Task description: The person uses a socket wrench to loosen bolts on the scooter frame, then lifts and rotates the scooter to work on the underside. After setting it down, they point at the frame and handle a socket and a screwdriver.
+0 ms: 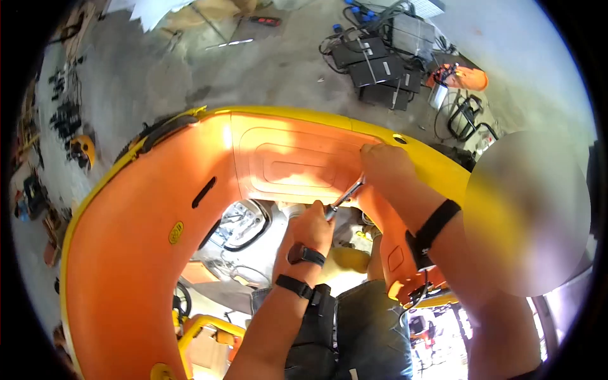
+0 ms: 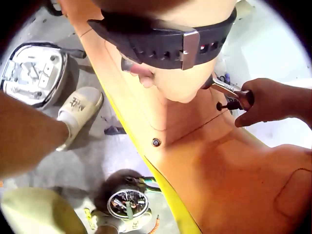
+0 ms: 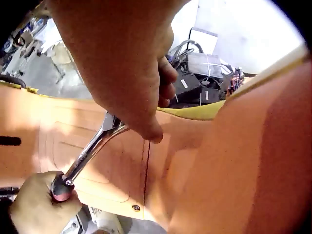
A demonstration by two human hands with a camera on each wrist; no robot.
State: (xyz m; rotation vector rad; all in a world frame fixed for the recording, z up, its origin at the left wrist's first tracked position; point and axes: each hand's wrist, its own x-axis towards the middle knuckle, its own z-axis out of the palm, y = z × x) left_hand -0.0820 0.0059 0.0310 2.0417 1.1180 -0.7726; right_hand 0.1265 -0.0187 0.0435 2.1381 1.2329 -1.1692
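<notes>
My left hand (image 1: pixel 312 227) grips the dark handle of a chrome ratchet wrench (image 1: pixel 348 192), its fingers wrapped round the grip. At the other end, my right hand (image 1: pixel 387 166) holds the ratchet's head, which it largely covers in the right wrist view. In the left wrist view a dark socket or bolt piece (image 2: pixel 231 105) points from the head toward the orange panel (image 2: pixel 195 146). The wrench slants across the inner face of this curved orange body, close to a panel seam. A small round fastener (image 3: pixel 136 208) sits near the panel's lower edge.
A yellow rim (image 1: pixel 291 114) edges the orange body. On the floor beyond lie black boxes (image 1: pixel 377 71) with cables and a red-handled tool (image 1: pixel 265 21). Beneath are a round tin of small hardware (image 2: pixel 127 203), pliers (image 2: pixel 144 182) and a person's white slipper (image 2: pixel 82 106).
</notes>
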